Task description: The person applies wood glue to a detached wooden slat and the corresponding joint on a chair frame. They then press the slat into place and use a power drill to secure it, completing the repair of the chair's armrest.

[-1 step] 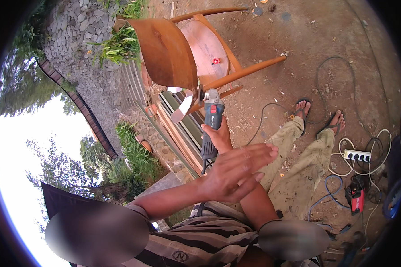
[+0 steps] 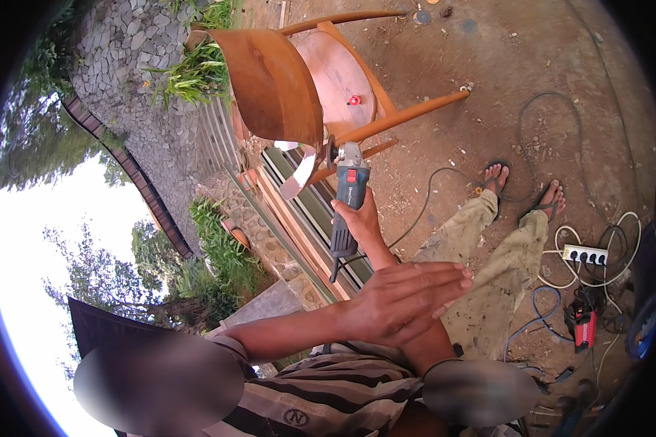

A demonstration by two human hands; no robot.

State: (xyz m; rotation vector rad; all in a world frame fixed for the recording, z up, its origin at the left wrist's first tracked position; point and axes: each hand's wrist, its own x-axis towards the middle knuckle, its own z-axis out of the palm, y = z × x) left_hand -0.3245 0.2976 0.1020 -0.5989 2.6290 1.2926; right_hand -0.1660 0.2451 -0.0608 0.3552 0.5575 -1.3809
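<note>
**Grinder held up to a wooden chair**

The right hand point(image 2: 358, 222) is wrapped tight around the dark body of a blue angle grinder point(image 2: 345, 204), fingers closed on the grip, the tool pointing away from the person with its disc end at the far tip. The left hand point(image 2: 404, 300) lies flat and open, fingers straight and together, holding nothing; it crosses over the right forearm just nearer than the gripping hand.

The grinder's head sits against the near edge of a wooden chair point(image 2: 299, 80), which is tipped over on the ground with its curved backrest facing the camera and its round seat behind it. One chair leg point(image 2: 415, 113) runs out to the right of the tool. A small red object point(image 2: 354, 100) rests on the seat. A pale curved strip point(image 2: 302, 171) hangs just left of the grinder's head.

A black cable point(image 2: 423, 200) trails from the grinder to the right across the dirt ground point(image 2: 547, 65). Further right, the person's feet in sandals point(image 2: 525, 186) stand on the dirt. Beyond them, at the right edge, lies a white power strip point(image 2: 585, 254) amid looped cords, with a red and black tool point(image 2: 583, 325) nearer. To the left of the chair are stacked boards point(image 2: 299, 218), green plants point(image 2: 193, 73) and a stone paving point(image 2: 124, 51).
</note>
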